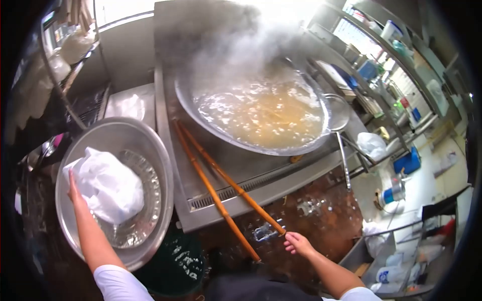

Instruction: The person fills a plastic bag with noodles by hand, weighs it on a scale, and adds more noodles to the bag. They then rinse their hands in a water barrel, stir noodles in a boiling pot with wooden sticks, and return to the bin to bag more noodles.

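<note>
My left hand [74, 189] is against the left side of a white plastic bag [108, 183], gripping its edge; most of the fingers are hidden. The bag sits bunched up inside a wide metal basin [164, 165], and its contents do not show. With curled fingers, my right hand [297, 243] holds the near end of a long bamboo stick [241, 193]. A second bamboo stick [217, 200] lies beside it, its far end close to the first one's. Both reach over the stove top by a large wok [216, 130] of bubbling, steaming liquid.
A strainer ladle [343, 158] leans at the wok's right rim. Below the basin stands a dark green bin [175, 266]. The brown floor [321, 200] looks wet. Shelves [401, 65] with containers line the right; a metal rack [63, 95] with bags is at left.
</note>
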Tool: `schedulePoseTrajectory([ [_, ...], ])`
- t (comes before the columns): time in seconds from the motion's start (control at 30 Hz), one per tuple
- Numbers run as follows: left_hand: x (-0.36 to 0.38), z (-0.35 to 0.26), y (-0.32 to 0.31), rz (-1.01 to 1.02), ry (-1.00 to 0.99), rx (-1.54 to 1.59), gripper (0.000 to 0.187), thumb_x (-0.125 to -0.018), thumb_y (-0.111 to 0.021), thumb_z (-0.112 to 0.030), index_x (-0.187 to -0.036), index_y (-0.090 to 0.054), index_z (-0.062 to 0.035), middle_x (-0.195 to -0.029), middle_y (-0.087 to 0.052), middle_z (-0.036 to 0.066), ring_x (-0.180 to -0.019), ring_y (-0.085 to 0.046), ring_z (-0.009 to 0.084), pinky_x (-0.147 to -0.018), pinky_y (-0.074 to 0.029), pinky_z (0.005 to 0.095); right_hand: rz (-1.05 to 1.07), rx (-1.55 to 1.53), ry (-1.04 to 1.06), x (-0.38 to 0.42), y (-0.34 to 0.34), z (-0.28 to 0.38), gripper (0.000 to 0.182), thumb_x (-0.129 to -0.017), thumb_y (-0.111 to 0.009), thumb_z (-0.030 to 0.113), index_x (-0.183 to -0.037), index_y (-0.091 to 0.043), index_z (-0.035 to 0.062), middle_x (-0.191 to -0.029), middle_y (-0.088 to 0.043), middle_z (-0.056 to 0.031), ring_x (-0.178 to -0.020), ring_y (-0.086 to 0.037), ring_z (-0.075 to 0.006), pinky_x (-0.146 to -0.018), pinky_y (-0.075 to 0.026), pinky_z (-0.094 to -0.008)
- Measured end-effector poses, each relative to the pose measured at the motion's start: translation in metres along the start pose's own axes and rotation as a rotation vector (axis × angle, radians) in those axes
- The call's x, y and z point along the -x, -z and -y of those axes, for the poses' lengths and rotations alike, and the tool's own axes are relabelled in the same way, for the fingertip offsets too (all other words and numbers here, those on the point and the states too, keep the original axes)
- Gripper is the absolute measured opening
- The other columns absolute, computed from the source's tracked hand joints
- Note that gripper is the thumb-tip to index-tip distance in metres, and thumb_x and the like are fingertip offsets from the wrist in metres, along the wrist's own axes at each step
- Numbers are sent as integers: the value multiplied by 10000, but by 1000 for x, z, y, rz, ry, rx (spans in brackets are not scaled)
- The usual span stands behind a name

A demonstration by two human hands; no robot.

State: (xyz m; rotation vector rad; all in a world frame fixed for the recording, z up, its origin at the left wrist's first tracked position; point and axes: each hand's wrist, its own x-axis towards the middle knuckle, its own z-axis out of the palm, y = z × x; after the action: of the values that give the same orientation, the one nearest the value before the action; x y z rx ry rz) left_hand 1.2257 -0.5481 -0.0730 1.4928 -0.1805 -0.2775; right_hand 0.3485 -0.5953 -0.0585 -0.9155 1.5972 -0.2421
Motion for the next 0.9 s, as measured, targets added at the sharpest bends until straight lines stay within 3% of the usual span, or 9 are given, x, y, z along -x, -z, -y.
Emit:
schedulePoseTrajectory([
  [0.1, 39, -3, -35, 41, 372, 102, 1016, -683, -821, -555, -1406, -432, 45, -1429, -473, 196, -1354, -411, 273, -1128, -304, 400, -141, 44, 26, 15, -4, 0, 641, -922, -625, 454, -1403, -469, 59, -992, -653, -51, -743, -613, -114, -667, -510, -278],
  [0.2, 40, 49, -69, 134, 172, -368, 924, -732, -789, -506, -1389, -448, 48, -1387, -519, 190, -1297, -476, 287, -1099, -354, 416, -336, 211, 435, -31, 3, -22, 704, -918, -612, 470, -1442, -415, 44, -1029, -653, -101, -779, -631, -157, -762, -520, -311],
  [0.27, 4, 106, -69, 144, -236, -1046, 769, -763, -745, -442, -1307, -526, 55, -1311, -580, 218, -1193, -565, 315, -1040, -424, 430, -434, 380, 518, -31, 0, 14, 762, -903, -605, 506, -1456, -387, 29, -1113, -643, -163, -846, -653, -200, -845, -505, -331],
  [0.33, -31, 121, -66, 99, -167, -1055, 563, -818, -670, -332, -1223, -589, 51, -1159, -645, 259, -1028, -642, 349, -926, -490, 436, -440, 324, 492, -17, -5, 49, 785, -890, -595, 549, -1446, -402, 29, -1182, -625, -189, -880, -661, -207, -834, -510, -342],
  [0.43, -63, 99, -66, 86, -152, -1093, 421, -903, -577, -250, -1213, -607, 34, -1080, -672, 258, -902, -676, 364, -807, -532, 434, -462, 349, 508, -6, 4, 63, 800, -878, -596, 574, -1439, -414, 33, -1201, -615, -198, -871, -664, -207, -819, -518, -342],
  [0.6, -17, -55, -90, 95, -894, -1161, 364, -967, -489, -164, -1274, -588, 3, -1195, -637, 232, -1044, -640, 297, -910, -491, 393, -416, 369, 462, 11, 30, 43, 763, -852, -658, 524, -1410, -452, 46, -1156, -631, -144, -874, -650, -221, -806, -523, -347],
  [0.67, 44, -128, -131, 280, -386, -70, 389, -992, -490, -218, -1299, -571, 7, -1304, -583, 165, -1186, -565, 260, -1024, -429, 369, -427, 366, 467, 15, 45, 28, 741, -846, -673, 499, -1399, -468, 51, -1152, -635, -144, -882, -652, -224, -811, -524, -345],
  [0.8, 213, -246, -219, 463, -120, 370, 448, -994, -505, -267, -1340, -531, 17, -1351, -544, 115, -1251, -514, 252, -1068, -390, 360, -447, 288, 509, 13, 86, -8, 686, -843, -710, 451, -1377, -509, 71, -1098, -669, -119, -830, -642, -158, -769, -530, -319],
  [0.9, 313, -271, -280, 868, 34, 680, 601, -960, -546, -376, -1385, -463, 40, -1358, -533, 148, -1238, -527, 268, -1063, -400, 381, -465, 206, 475, 19, 135, -38, 647, -836, -728, 428, -1342, -547, 67, -1089, -674, -103, -837, -640, -153, -772, -530, -317],
])
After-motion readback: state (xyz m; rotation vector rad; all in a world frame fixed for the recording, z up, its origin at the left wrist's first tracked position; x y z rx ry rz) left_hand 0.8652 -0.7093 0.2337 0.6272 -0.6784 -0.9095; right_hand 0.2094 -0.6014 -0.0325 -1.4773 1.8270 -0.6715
